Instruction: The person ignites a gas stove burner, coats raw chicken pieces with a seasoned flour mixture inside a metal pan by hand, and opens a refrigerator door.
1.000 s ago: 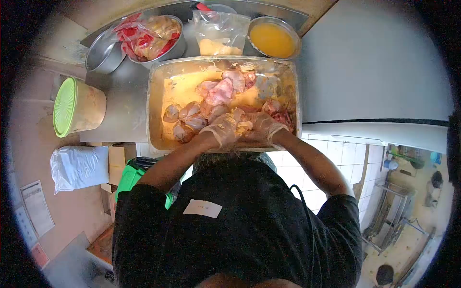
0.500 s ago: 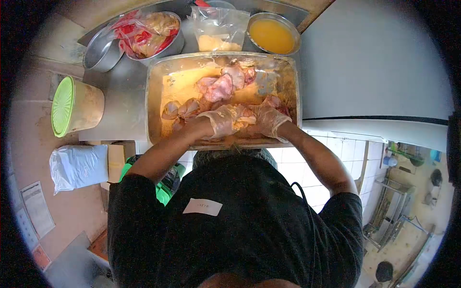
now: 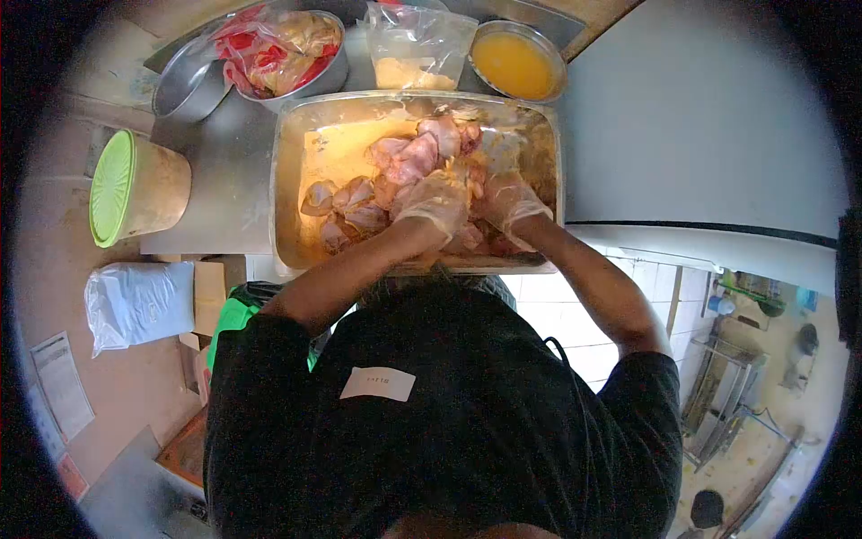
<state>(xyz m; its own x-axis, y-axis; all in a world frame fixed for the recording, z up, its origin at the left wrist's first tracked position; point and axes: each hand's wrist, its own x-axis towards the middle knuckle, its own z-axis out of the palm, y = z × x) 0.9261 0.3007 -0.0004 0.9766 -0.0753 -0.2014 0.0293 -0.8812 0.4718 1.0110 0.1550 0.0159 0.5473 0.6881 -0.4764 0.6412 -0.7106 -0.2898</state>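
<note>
A large rectangular tub [image 3: 280,189] holds yellow-orange powder [image 3: 339,154] and several pieces of raw meat [image 3: 415,160]. My left hand [image 3: 437,199], in a clear glove, is in the middle of the tub with its fingers curled at a powder-coated meat piece [image 3: 475,177]. On the other side of that piece is my right hand [image 3: 508,199], also gloved. Its fingertips are hidden among the meat and powder, so its grip does not show. More dark meat pieces [image 3: 356,205] lie left of my left hand.
Behind the tub stand an empty metal bowl [image 3: 190,90], a bowl with red-and-clear bagged food [image 3: 337,76], a clear bag of powder [image 3: 415,72] and a bowl of yellow liquid [image 3: 514,65]. A green-lidded bucket [image 3: 162,187] stands left. A grey surface [image 3: 700,117] lies right.
Both hands have moved away from my body, toward the middle of the tub. The coated piece between them has moved the same way. The view has shifted slightly.
</note>
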